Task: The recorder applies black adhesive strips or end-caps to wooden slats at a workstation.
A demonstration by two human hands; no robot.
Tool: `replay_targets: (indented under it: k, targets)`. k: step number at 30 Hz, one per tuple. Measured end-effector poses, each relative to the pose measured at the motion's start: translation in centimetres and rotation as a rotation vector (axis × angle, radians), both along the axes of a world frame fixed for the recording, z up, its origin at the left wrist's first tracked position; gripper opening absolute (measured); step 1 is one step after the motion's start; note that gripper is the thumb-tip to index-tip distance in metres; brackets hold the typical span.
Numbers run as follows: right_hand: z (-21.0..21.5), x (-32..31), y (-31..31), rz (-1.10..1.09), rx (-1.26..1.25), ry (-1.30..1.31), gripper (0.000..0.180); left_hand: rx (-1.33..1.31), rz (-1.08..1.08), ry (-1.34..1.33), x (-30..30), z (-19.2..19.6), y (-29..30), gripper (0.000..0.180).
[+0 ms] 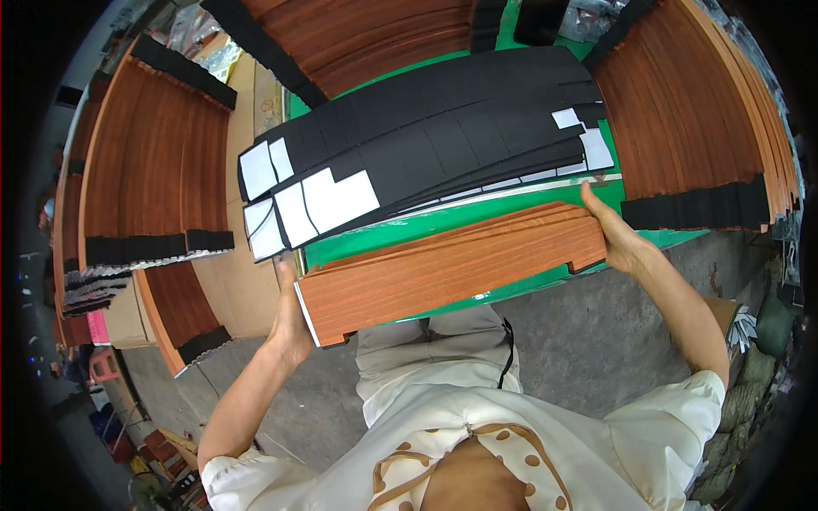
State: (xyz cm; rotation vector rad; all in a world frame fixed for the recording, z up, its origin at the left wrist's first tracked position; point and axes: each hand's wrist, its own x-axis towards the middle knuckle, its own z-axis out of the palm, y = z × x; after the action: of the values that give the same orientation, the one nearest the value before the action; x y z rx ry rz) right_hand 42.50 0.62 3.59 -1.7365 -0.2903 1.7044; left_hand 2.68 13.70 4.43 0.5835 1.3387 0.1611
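Between my two hands is a stack of reddish-brown wooden boards (452, 272), held level at the near edge of a green tabletop (375, 247). My left hand (292, 319) is pressed to the stack's left end, its thumb upward. At the right end my right hand (620, 238) grips with the thumb up and the other fingers hidden behind the wood. Small dark notches show at the lower corners of the front board. Just beyond lie black foam sheets (443, 128), cut into rectangles, with white backing (341, 204) bared where pieces are gone.
Brown boards with black foam end strips stand piled at the left (162, 162), at the back (392, 38) and at the right (690, 111). Cardboard (243, 298) covers the left part of the work surface. A pink stool (104, 366) stands on the grey floor (562, 332).
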Motion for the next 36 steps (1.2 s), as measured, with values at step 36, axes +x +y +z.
replay_targets:
  k: [36]
  targets:
    - [-10.4, 1.3, -4.0, -0.148, 0.966, -0.475, 0.082, 1.069, 0.341, -0.327, 3.3, -12.3, -5.1, 0.073]
